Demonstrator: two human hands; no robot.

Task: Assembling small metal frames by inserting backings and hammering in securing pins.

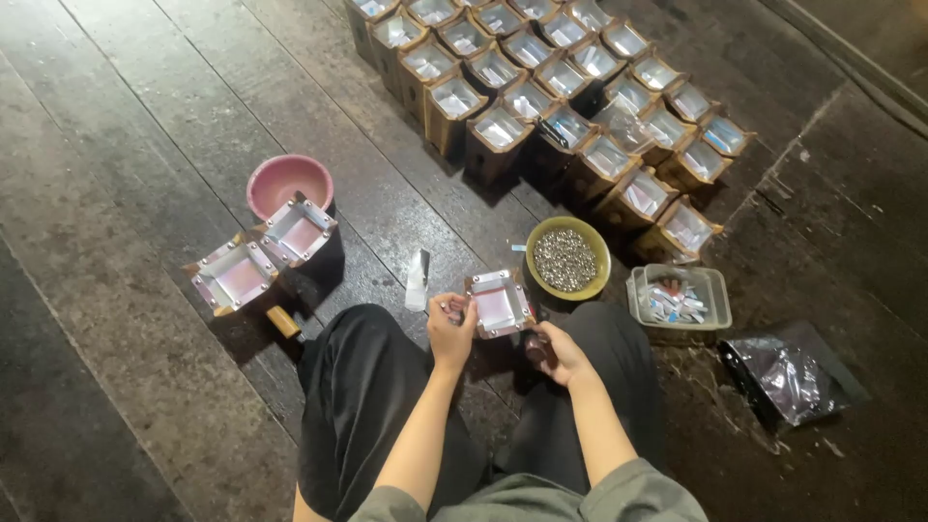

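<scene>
Item in hand: 1 small square box (500, 304), foil-lined, open side up, which I see held over my lap between my knees, just short of the green bowl (567, 258). My left hand (450, 330) is clamped on the box's left edge, thumb and fingers pinching the rim; my right hand (558, 352) sits at the lower right corner, closed on a small dark object I cannot identify, and touching or nearly touching the box. The hands are apart, 1 to each side of the box, the left the nearer and the firmer hold. The box is roughly square, so no clear long axis; it is tilted slightly toward me. Green bowl: straight ahead of the box, just beyond it, filled with small silvery metal pieces. Clear tub (679, 296): to the right of the bowl, holding a shallow litter of small paper or foil slips. Pink bowl (289, 184): well off to the left front, contents not visible. 2 lined boxes (263, 256): left front, beside the pink bowl, touching each other, empty but for lining. Stacked rows of boxes (570, 97): far front, closely packed in about 4 rows, each lined, contents too small to tell. Dark foil bag (788, 377): on the floor (126, 319) at right, lying flat. White strip (417, 280): on the floor just left of the held box.
</scene>
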